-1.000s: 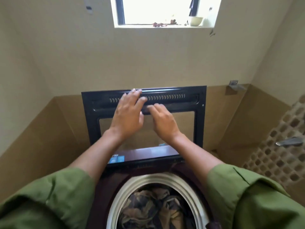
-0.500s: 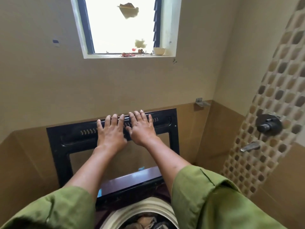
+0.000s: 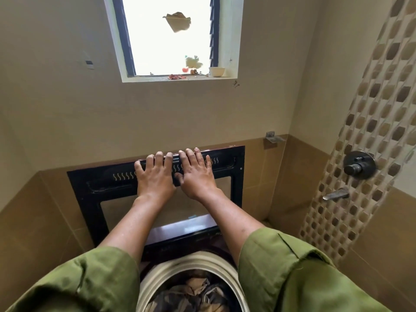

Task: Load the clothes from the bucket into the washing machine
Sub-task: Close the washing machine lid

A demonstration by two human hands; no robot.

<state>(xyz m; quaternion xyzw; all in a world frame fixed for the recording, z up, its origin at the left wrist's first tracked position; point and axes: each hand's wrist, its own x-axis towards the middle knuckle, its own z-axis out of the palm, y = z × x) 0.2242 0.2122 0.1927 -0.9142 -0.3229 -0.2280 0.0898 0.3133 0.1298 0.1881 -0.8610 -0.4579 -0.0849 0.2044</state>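
Both arms stretched forward and up, bare forearms emerging from rolled green sleeves (image 3: pixel 292 266) at the bottom corners of the view. Left hand (image 3: pixel 155 176) laid palm-down, fingers spread and straight, fingertips reaching over a top edge, thumb tucked toward the middle. Right hand (image 3: pixel 195 172) flat beside it, likewise palm-down with fingers extended and slightly fanned, its thumb just touching or nearly touching the left hand's. Neither hand curled around anything; both pressed open. Wrists roughly level, forearms converging toward the hands, elbows wide apart.
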